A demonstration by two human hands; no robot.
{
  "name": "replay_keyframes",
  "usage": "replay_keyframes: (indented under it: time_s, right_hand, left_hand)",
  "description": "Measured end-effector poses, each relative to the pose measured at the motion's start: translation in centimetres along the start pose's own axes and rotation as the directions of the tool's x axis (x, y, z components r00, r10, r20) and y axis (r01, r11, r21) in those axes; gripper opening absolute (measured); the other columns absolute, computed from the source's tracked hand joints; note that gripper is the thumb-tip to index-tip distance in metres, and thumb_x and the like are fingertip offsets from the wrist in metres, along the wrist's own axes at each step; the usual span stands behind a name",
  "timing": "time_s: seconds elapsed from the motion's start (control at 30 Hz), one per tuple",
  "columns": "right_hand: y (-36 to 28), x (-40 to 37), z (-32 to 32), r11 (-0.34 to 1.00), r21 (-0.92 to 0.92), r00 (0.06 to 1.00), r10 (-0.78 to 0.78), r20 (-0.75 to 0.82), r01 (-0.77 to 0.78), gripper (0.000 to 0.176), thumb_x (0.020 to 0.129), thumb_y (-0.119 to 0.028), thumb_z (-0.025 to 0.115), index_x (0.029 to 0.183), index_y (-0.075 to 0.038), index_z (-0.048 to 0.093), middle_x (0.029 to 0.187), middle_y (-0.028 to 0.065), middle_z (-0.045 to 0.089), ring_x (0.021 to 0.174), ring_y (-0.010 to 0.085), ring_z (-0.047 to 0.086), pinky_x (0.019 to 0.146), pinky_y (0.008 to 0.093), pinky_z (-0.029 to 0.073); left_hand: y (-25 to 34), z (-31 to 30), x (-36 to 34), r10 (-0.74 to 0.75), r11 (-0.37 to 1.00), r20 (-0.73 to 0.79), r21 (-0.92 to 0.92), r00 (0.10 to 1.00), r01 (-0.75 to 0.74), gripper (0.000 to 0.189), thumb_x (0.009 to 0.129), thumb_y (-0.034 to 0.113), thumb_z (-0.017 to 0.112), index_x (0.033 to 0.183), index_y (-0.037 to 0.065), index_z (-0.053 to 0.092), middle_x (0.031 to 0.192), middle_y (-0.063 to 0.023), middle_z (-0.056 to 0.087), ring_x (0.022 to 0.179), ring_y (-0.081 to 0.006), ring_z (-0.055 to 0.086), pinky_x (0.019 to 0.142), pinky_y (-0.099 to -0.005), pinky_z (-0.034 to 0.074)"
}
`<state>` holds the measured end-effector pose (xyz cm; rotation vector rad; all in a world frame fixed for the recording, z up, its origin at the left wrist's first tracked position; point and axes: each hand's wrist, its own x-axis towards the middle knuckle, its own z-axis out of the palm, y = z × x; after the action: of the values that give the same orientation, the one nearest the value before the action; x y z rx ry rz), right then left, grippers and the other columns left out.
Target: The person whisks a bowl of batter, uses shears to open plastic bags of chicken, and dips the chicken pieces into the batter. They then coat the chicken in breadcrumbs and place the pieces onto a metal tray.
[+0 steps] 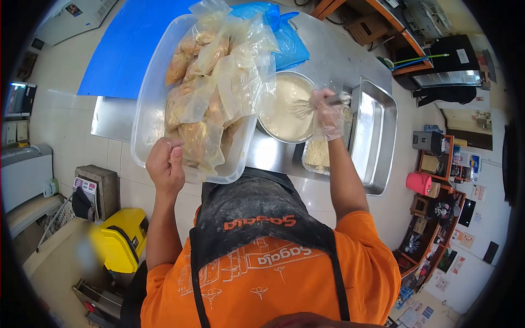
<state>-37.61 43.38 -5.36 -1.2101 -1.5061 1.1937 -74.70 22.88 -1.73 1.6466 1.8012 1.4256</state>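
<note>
My right hand (327, 116), in a clear plastic glove, is wrapped round the handle of a wire whisk (302, 108). The whisk's wires reach into a pale, creamy batter (284, 123) in a round metal bowl (261, 129). My left hand (165, 164) is closed at the near left corner of a large translucent plastic tub (145, 104). What it grips, if anything, is hidden. Inside the tub lie several clear plastic bags (199, 139) filled with yellowish-brown pieces, probably marinated meat. Below my right wrist, a tray holds pale crumbly breading (317, 153).
A steel pan (377, 136) stands right of the breading on the metal table (333, 46). A blue plastic bag (290, 46) lies behind the bowl, and a blue board (117, 54) extends at the far left. A yellow bin (120, 240) stands on the floor at left.
</note>
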Motion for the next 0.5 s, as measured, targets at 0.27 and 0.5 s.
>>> replay_keyframes:
  time_s: [0.27, 0.5]
  right_hand:
    - [-0.9, 2.3, 3.8, 0.892, 0.451, 0.941, 0.139, -0.307, 0.016, 0.023, 0.091, -0.008, 0.069, 0.082, -0.013, 0.048, 0.065, -0.0046, 0.045, 0.051, 0.0078, 0.041, 0.046, 0.0265, 0.032]
    - [0.6, 1.5, 2.4, 0.872, 0.477, 0.985, 0.16, -0.069, -0.108, 0.018, 0.091, -0.006, 0.067, 0.083, -0.01, 0.052, 0.065, -0.0029, 0.049, 0.055, 0.0067, 0.045, 0.048, 0.025, 0.035]
  left_hand:
    - [0.0, -0.1, -0.1, -0.018, 1.0, -0.019, -0.02, 1.0, 0.018, 0.023, 0.097, 0.017, 0.056, 0.09, -0.003, 0.066, 0.079, -0.0138, 0.061, 0.069, -0.0265, 0.058, 0.064, -0.0329, 0.044]
    - [-0.1, 0.1, -0.2, -0.011, 0.999, -0.048, -0.036, 0.999, 0.01, 0.025, 0.099, 0.018, 0.053, 0.09, -0.003, 0.065, 0.078, -0.012, 0.059, 0.071, -0.023, 0.057, 0.065, -0.0314, 0.044]
